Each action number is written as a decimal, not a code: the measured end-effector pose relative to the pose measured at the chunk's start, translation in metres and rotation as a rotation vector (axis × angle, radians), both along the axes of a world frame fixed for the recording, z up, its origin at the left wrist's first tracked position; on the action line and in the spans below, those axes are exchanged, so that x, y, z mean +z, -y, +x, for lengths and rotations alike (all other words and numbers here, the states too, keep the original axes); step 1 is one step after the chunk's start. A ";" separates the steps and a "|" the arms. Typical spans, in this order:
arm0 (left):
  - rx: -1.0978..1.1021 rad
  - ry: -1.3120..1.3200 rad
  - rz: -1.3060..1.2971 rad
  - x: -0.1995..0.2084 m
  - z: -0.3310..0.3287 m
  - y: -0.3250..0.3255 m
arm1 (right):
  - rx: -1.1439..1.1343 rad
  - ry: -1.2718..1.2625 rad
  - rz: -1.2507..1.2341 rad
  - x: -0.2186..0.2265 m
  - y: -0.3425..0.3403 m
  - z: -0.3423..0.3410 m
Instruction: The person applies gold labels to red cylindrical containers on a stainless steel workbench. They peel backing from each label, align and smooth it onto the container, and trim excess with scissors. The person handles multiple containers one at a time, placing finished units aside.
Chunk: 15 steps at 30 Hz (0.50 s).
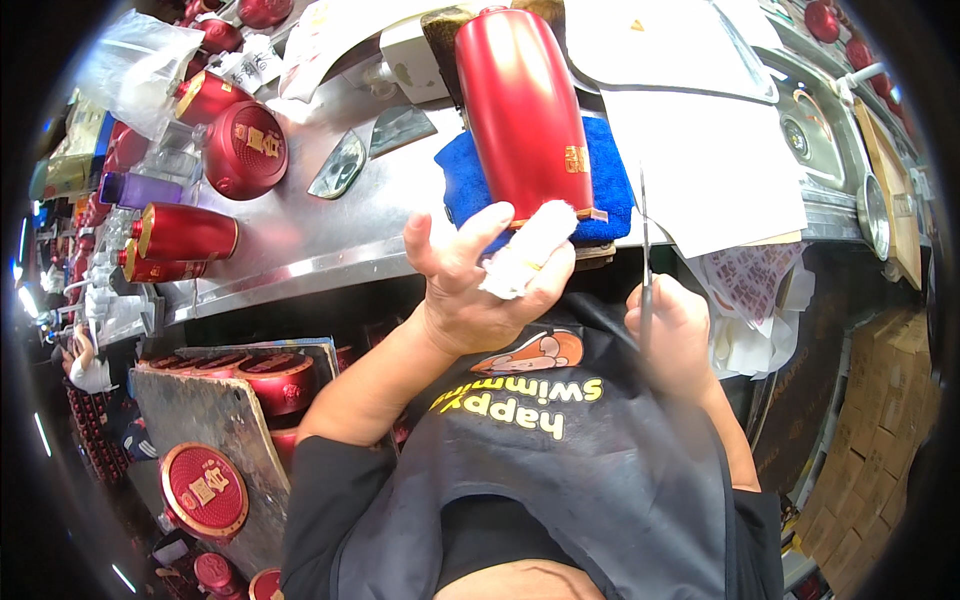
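One red bottle (pixel 520 110) lies over a blue cloth (pixel 610 175) at the worktop's (pixel 320 225) near edge. The left grip (pixel 475 285) holds a white wad (pixel 538 243); the right grip (pixel 675 318) clasps a slim tool (pixel 646 280).

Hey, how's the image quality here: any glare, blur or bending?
Head view: a bright highlight washes down the big red vessel; head view: the right hand looks smeared, the left hand sharper; head view: the cardboard boxes bend toward the dark fisheye rim.
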<state>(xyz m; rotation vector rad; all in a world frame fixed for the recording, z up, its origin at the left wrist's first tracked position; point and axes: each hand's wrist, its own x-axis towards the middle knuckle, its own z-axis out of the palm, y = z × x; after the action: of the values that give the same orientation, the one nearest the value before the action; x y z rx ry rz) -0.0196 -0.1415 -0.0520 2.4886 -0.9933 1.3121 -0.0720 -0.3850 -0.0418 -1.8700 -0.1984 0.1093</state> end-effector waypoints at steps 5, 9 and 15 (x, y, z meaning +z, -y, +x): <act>0.068 0.001 0.193 0.019 -0.003 0.005 | 0.014 -0.042 0.311 0.005 0.006 0.023; 0.072 -0.022 0.290 0.025 -0.005 0.004 | 0.123 0.080 0.456 0.011 0.001 0.053; 0.012 -0.206 0.094 0.019 -0.012 -0.012 | 0.253 -0.014 0.480 0.005 -0.011 0.083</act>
<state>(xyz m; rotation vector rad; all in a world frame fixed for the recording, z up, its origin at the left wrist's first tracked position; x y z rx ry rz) -0.0314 -0.1292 -0.0333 2.6372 -1.0136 1.0078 0.0107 -0.3740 -0.0367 -1.3599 -0.4134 0.2272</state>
